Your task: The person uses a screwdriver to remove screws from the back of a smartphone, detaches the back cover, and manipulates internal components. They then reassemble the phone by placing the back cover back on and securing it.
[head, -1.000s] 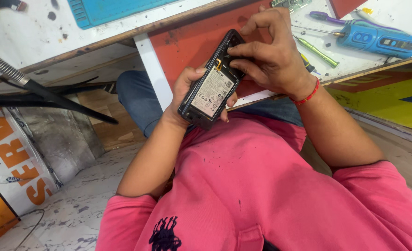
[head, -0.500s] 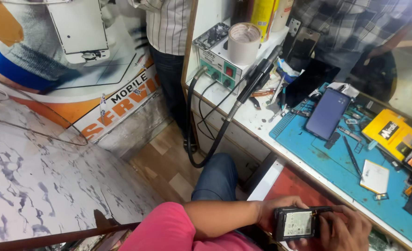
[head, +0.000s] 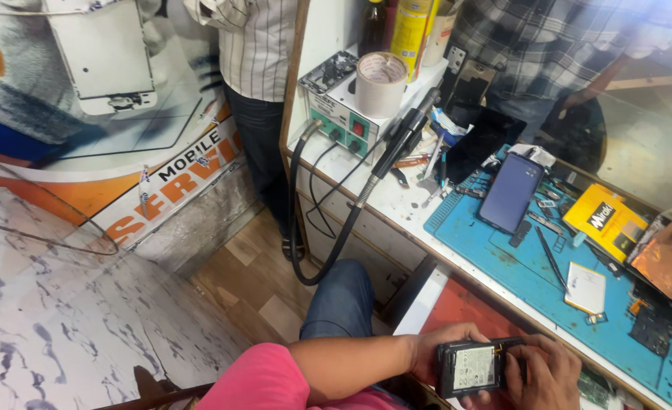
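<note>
Two hands grip one opened phone point(head: 478, 366), bottom centre, just below the workbench edge. Left hand point(head: 436, 355) cups its left end, fingers wrapped under; right hand point(head: 542, 372) clamps its right end, fingertips pressed on the top edge. Blue mat point(head: 503, 254) above holds a dark blue phone point(head: 511, 191) and white battery point(head: 585, 288), well apart.

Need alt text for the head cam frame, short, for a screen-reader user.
Seen from above, a person's left hand and right hand hold an opened black phone, its battery showing, at the edge of a repair bench. On the bench's blue mat lie a dark blue phone, tools and small parts. A white control box carries a tape roll; two other people stand behind.
</note>
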